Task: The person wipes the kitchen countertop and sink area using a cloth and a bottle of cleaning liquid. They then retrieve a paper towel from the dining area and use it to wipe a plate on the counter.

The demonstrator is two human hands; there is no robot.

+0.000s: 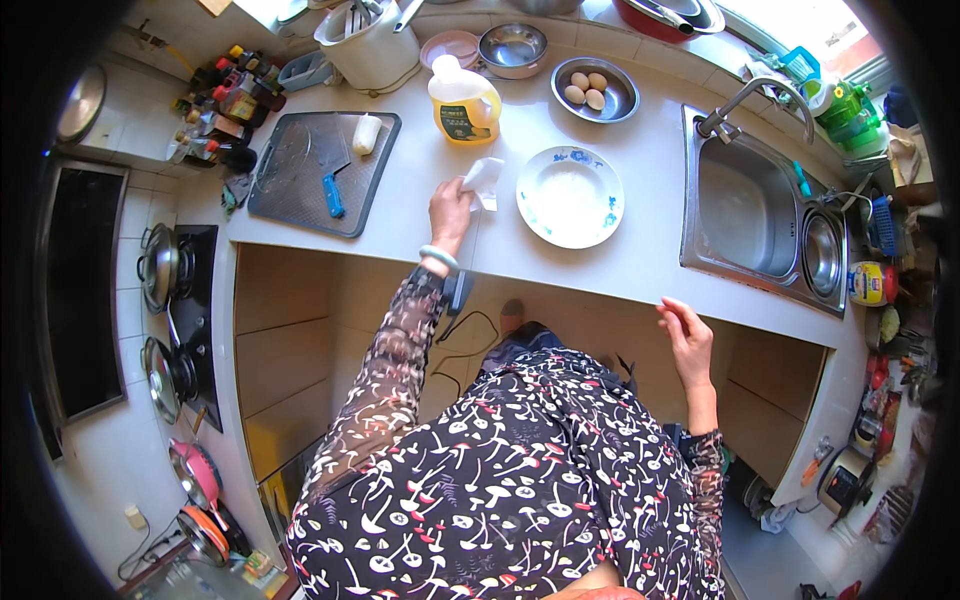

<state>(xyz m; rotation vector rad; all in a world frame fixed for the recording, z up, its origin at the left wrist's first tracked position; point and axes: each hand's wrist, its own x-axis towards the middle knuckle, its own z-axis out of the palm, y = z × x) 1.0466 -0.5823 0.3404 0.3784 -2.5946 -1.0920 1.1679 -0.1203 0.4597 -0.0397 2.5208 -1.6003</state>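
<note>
My left hand [448, 214], with a pale bangle at the wrist, pinches a small white sheet or packet [486, 182] over the counter. Whether it is paper or thin plastic I cannot tell. Just right of it lies a white plate [534, 211] with blue flowers on its rim; glare hides whether its middle holds anything white. My right hand [688, 341] hangs before the counter's front edge, holding nothing, its fingers loosely bent. Behind the left hand stands a jug of yellow oil [471, 112]. A steel bowl [628, 101] holding several eggs [587, 90] sits beyond the plate.
At left, a cutting board [292, 199] carries a cleaver with a blue handle [333, 196] and a peeled white piece of food [366, 135]. A steel sink [750, 202] with a faucet [772, 86] is at right. Pans [160, 266] stand on the stove at far left.
</note>
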